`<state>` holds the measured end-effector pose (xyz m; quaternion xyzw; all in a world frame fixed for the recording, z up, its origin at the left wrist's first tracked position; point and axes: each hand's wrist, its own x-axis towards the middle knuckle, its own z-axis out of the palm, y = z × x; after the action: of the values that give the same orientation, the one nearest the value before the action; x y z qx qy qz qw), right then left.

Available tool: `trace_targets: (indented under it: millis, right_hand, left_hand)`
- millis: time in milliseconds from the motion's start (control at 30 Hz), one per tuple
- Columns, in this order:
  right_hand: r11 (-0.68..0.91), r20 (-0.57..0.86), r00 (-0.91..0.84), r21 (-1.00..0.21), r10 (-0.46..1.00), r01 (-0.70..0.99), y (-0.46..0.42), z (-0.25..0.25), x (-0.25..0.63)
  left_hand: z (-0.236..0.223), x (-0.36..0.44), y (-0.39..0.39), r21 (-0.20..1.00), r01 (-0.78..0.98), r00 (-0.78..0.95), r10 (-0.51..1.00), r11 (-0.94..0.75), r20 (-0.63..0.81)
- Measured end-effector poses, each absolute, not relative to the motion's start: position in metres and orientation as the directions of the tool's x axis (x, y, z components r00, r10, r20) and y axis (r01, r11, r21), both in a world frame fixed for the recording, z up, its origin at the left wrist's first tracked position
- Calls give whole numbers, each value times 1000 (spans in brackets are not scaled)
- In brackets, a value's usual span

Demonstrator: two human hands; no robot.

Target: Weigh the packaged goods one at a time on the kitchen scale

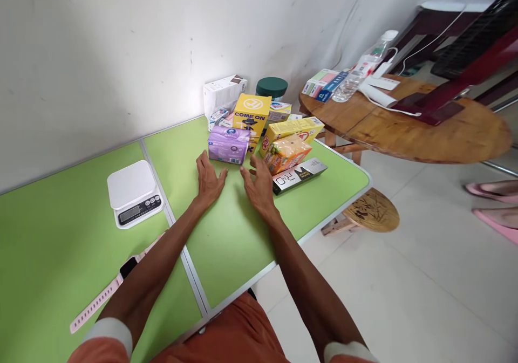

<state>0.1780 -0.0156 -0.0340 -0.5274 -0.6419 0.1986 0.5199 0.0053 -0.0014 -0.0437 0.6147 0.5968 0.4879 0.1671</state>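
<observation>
Two hands [233, 182] near one purple package [229, 145].

likely a home: pink slippers [496, 204] on tiled floor [421, 260], wooden stool [372, 210] and folding green table [238, 233].

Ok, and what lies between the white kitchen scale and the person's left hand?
Between the scale and the left hand, the head view shows only the metal seam strip close beside the scale, then bare green tabletop.
</observation>
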Motion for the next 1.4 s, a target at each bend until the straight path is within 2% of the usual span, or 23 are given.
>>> trace_targets:
  millis: [133, 233, 333, 400, 500, 667, 933, 1067, 1167, 1400]
  right_hand:
    - [303, 546, 401, -795, 736, 526, -67, -15, 220]
    - [194, 579, 557, -776, 595, 600, -66, -10, 273]
    - [88, 524, 664, -815, 532, 573, -38, -16, 322]
    - [15, 417, 691, -862, 591, 507, -16, -24, 341]
    - [-19, 313, 622, -884, 718, 467, 1, -36, 345]
    - [42, 347, 498, -849, 795, 526, -16, -45, 326]
    - [98, 351, 383, -832, 854, 546, -87, -36, 277]
    - [99, 266, 331, -890, 905, 445, -109, -29, 235]
    - [118, 218, 250, -925, 944, 360, -113, -17, 200]
    - [392, 387, -60, -908, 920, 149, -88, 15, 87]
  left_hand:
    - [-45, 24, -34, 767, 564, -126, 887, -305, 445]
    - [-41, 45, -49, 741, 581, -9, 908, -335, 418]
    - [-37, 71, -54, 714, 610, 139, 934, -343, 329]
    - [-34, 91, -53, 691, 635, 220, 938, -346, 267]
    - [-30, 116, -47, 662, 659, 285, 933, -356, 219]
    - [-27, 127, -42, 632, 687, 287, 933, -359, 218]
    - [-22, 45, -82, 605, 706, 302, 929, -369, 213]
    - [-16, -4, -115, 624, 723, 216, 955, -295, 202]
    - [-6, -42, -139, 653, 705, 147, 958, -277, 248]
    - [36, -157, -170, 564, 816, -172, 880, -124, 442]
